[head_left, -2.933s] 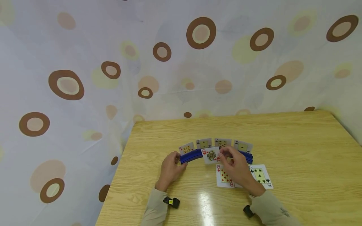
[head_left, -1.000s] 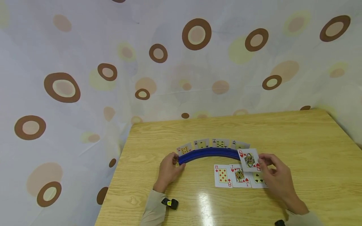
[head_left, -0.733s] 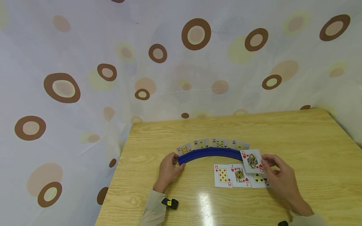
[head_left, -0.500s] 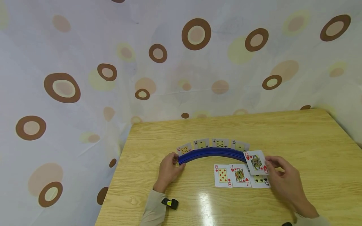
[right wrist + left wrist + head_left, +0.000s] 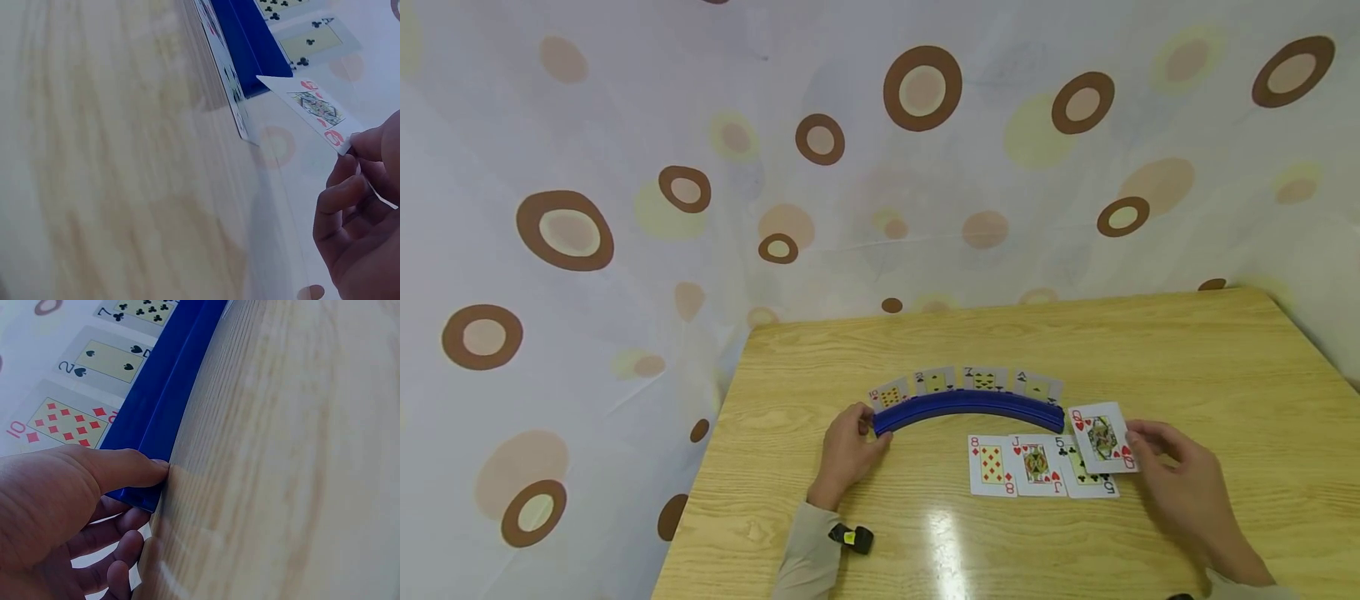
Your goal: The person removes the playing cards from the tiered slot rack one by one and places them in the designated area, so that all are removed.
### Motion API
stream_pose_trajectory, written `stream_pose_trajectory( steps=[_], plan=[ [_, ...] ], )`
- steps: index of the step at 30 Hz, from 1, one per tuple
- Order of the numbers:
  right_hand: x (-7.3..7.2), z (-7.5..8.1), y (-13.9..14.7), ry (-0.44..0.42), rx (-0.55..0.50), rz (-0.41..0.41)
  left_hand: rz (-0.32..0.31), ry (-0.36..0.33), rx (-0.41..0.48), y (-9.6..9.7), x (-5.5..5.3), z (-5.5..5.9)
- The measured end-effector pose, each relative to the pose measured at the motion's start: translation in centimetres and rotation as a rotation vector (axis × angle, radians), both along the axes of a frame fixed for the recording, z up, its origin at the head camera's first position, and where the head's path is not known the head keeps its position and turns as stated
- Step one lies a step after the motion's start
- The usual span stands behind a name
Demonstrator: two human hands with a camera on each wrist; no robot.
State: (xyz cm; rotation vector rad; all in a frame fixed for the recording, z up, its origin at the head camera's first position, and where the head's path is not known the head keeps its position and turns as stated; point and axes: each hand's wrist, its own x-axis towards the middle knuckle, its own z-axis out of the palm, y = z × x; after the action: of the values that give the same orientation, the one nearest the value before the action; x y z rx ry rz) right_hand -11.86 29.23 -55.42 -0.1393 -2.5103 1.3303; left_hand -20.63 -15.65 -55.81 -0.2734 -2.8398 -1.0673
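My right hand (image 5: pixel 1187 487) pinches the queen of hearts (image 5: pixel 1102 437) by its right edge, between thumb and fingers. The card is tilted and overlaps the upper right of the five of clubs (image 5: pixel 1075 467) in the head view. In the right wrist view the queen of hearts (image 5: pixel 315 106) is raised above the table. My left hand (image 5: pixel 847 454) grips the left end of the curved blue card holder (image 5: pixel 962 403), thumb on its front side. Upright in the holder are the ten of diamonds (image 5: pixel 69 422), two of spades (image 5: pixel 109 359), seven of clubs (image 5: pixel 985 379) and ace of clubs (image 5: pixel 312 44).
In front of the holder, the eight of diamonds (image 5: pixel 991 465) and jack of hearts (image 5: pixel 1037 465) lie face up beside the five of clubs. The wooden table (image 5: pixel 820 358) meets a wall covering (image 5: pixel 850 275) with circles at its back and left.
My right hand has carried the queen of hearts from before the holder's middle rightward past its right end, uncovering the jack and more of the five. The left hand keeps its hold.
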Motion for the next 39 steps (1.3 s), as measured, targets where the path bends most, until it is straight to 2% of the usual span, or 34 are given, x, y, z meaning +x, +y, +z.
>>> stream_pose_trajectory(
  steps=[9,22,30,33,39],
  plan=[
    [0.2,-0.3,1.6,-0.152,0.069,-0.018,-0.002,-0.009,0.005,0.0,0.0,0.1],
    [0.1,-0.4,3.5,-0.234,0.147,-0.043,-0.001,0.001,0.008,0.0,-0.1,0.0],
    [0.0,-0.4,4.2,-0.346,0.165,-0.044,0.013,-0.02,0.014,-0.1,0.2,-0.2],
    [0.0,-0.6,4.2,-0.354,0.177,-0.056,0.014,-0.019,0.019,-0.1,0.3,-0.2],
    [0.0,-0.5,3.9,-0.304,0.189,-0.06,0.005,0.0,0.017,0.0,0.0,0.0]
  ],
)
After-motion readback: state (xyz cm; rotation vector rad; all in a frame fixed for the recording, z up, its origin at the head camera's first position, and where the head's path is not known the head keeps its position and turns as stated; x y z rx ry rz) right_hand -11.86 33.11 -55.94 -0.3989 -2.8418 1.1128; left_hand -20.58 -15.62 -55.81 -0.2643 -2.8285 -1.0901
